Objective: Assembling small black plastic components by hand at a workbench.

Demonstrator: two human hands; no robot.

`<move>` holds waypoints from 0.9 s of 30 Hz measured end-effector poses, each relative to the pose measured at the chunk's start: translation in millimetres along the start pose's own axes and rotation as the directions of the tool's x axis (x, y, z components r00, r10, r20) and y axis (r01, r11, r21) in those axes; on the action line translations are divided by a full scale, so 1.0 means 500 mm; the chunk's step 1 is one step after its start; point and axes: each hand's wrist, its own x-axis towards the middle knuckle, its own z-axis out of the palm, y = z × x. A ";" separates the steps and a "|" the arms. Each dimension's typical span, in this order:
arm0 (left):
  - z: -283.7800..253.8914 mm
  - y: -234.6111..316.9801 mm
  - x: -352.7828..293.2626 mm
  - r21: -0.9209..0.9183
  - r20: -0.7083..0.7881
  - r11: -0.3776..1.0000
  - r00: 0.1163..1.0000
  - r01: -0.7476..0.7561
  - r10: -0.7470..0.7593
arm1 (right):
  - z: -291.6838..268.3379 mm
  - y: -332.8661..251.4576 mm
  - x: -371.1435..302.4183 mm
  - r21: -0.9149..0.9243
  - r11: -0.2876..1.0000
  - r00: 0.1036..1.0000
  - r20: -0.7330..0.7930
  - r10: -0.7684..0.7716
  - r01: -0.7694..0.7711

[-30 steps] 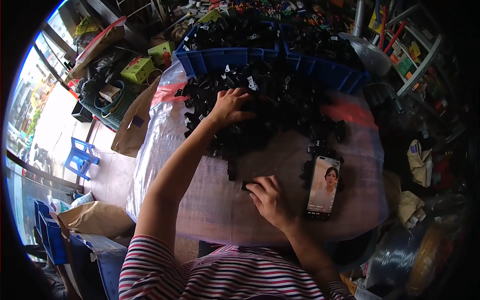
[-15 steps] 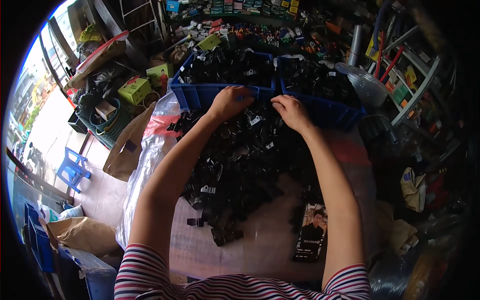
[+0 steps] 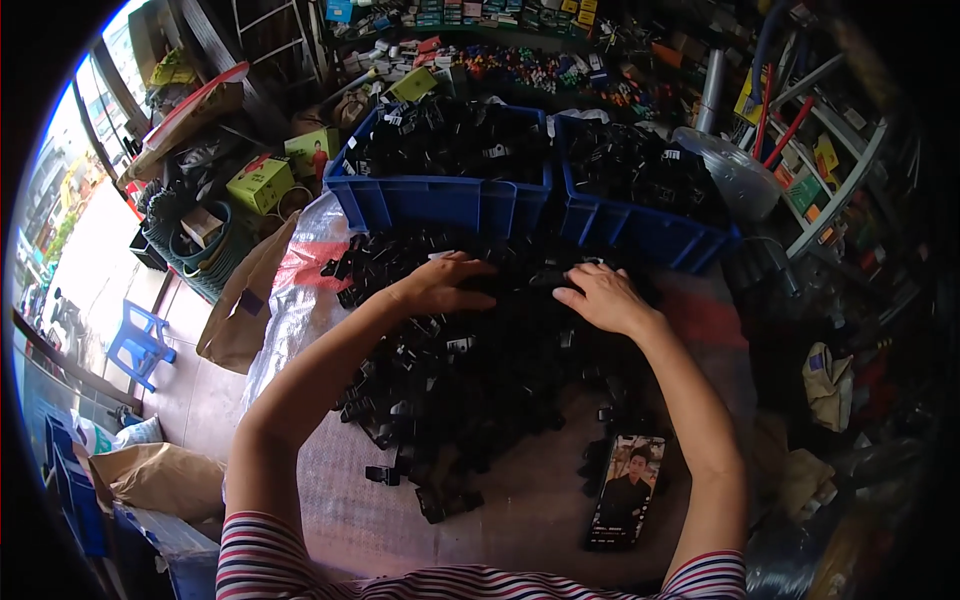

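A heap of small black plastic parts point(image 3: 480, 370), some with pale labels, covers much of the sheeted table. My left hand point(image 3: 445, 287) lies over the heap's far left part, thumb apart from the stretched fingers; its fingertips are lost among the dark parts. Across from it, my right hand point(image 3: 608, 298) rests on the heap's far right part with fingers spread, its thumb and forefinger touching a black part point(image 3: 547, 280). Behind the hands stand two blue bins, the left bin point(image 3: 430, 205) and the right bin point(image 3: 640, 235), both filled with similar black parts.
A lit phone point(image 3: 625, 490) lies beside my right forearm on the woven sheet point(image 3: 350, 510). Green boxes point(image 3: 260, 185), stacked baskets point(image 3: 215, 255) and a blue stool point(image 3: 142, 345) are at the left. Small boxes and colourful pieces point(image 3: 520, 68) crowd the back; a metal rack point(image 3: 835, 190) stands right.
Both hands have come nearer to me, from the bins' front edge down onto the heap, and their fingers have spread. The view has shifted slightly, showing more of the bins' fronts.
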 end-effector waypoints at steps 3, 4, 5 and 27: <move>-0.060 0.014 0.003 -0.302 0.007 0.948 0.995 0.097 -0.099 | -0.056 -0.022 0.013 0.037 0.995 0.988 0.124 0.087 -0.093; -0.076 0.017 0.019 -0.422 -0.026 0.898 0.989 0.123 -0.148 | -0.063 -0.029 0.033 0.021 1.000 1.000 0.003 0.011 -0.011; -0.074 0.022 0.050 -0.361 -0.173 0.930 0.975 0.069 -0.139 | -0.052 -0.029 0.065 0.077 0.997 0.997 -0.073 0.003 0.003; -0.004 0.015 0.082 -0.219 0.004 0.963 0.987 0.159 -0.162 | -0.051 -0.018 0.078 0.162 0.980 0.985 0.143 0.093 -0.116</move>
